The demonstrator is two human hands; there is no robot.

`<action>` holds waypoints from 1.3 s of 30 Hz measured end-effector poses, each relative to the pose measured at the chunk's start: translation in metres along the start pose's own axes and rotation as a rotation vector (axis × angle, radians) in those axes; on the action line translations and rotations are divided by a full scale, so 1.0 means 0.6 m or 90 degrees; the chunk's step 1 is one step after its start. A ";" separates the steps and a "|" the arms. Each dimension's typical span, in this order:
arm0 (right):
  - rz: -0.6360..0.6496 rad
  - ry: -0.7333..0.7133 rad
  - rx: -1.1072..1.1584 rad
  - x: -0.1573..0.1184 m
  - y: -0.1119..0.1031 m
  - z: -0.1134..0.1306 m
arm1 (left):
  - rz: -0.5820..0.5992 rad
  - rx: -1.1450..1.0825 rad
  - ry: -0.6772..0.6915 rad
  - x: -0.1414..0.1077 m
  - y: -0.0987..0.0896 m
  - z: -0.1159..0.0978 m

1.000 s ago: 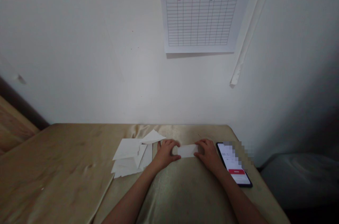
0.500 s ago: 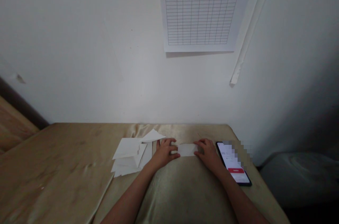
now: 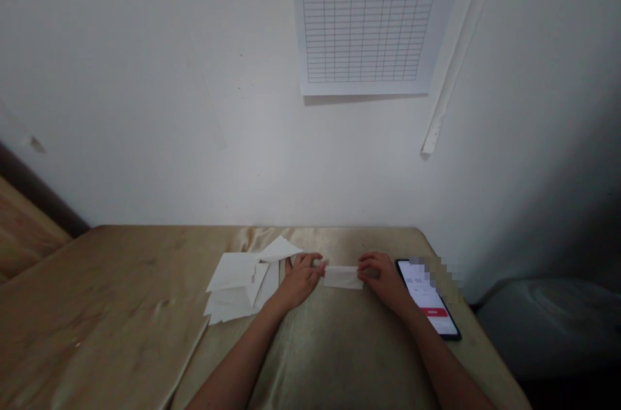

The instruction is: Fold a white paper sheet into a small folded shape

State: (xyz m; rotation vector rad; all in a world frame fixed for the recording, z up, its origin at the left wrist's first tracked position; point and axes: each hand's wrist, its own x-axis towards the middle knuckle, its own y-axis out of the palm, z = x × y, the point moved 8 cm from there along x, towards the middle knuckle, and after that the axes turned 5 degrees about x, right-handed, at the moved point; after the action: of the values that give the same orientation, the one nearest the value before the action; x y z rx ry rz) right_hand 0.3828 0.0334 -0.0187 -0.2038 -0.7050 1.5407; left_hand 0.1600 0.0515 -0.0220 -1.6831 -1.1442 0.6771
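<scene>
A small white strip of paper (image 3: 343,277) lies lengthwise between my two hands, close to the surface of the gold cloth. My left hand (image 3: 301,280) pinches its left end, fingertips and thumb drawn together at the upper corner. At the right end, the thumb and fingers of my right hand (image 3: 381,277) close on the paper's edge. Just left of my left hand is a loose pile of white paper pieces (image 3: 233,297), some folded or torn, overlapping one another.
A phone (image 3: 429,300) with a lit timer screen lies right of my right hand. The shiny gold cloth (image 3: 339,352) covers the table up to the white wall (image 3: 242,158). A printed table sheet (image 3: 369,35) hangs on that wall.
The fingers and thumb of my left hand have drawn together at the strip's left end. The strip has shifted slightly toward me; the pile and phone stay put.
</scene>
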 end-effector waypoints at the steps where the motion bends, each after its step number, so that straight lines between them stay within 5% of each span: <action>1: 0.015 -0.008 0.022 0.000 0.001 0.003 | -0.007 -0.010 -0.004 0.000 -0.003 0.000; 11: 0.157 -0.002 0.098 -0.011 0.034 0.011 | -0.015 0.023 0.039 -0.003 -0.007 -0.010; 22: 0.176 0.030 -0.118 -0.020 0.036 0.007 | 0.021 0.045 0.073 -0.006 -0.010 -0.017; 30: 0.171 0.056 -0.119 -0.019 0.037 0.001 | 0.085 0.002 0.218 -0.010 0.017 -0.042; 39: 0.155 0.057 -0.106 -0.017 0.037 -0.009 | 0.132 0.014 0.243 -0.017 0.024 -0.039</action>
State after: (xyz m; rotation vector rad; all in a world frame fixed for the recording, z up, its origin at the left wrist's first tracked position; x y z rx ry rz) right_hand 0.3685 0.0265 -0.0381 -0.4966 -0.7590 1.6922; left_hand 0.1805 0.0316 -0.0267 -1.8315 -0.6993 0.4634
